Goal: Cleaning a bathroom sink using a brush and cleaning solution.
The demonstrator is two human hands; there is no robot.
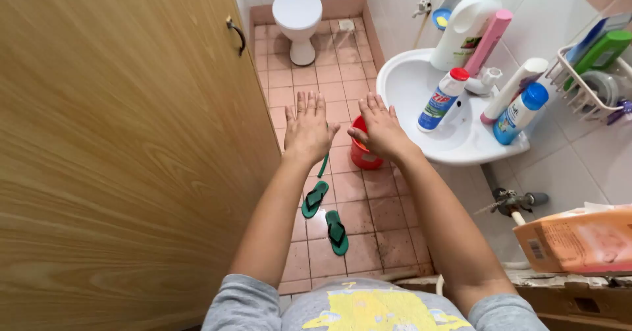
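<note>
Left hand (307, 128), right hand (380, 128) spread, empty, seemingly above red bucket (363, 156).

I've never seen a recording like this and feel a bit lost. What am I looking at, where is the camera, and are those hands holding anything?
There is no machine here: a person wears one camera on the head, looking down, so you see their own two arms reaching forward. The left hand and right hand are stretched out flat with fingers spread, holding nothing. Below them is a small tiled bathroom. A red bucket stands on the floor under the right hand, and a pair of green flip-flops lies nearer the person. To the right a white sink carries several cleaning bottles along its rim. A toilet stands at the far end, and a wooden door fills the left side.
</note>
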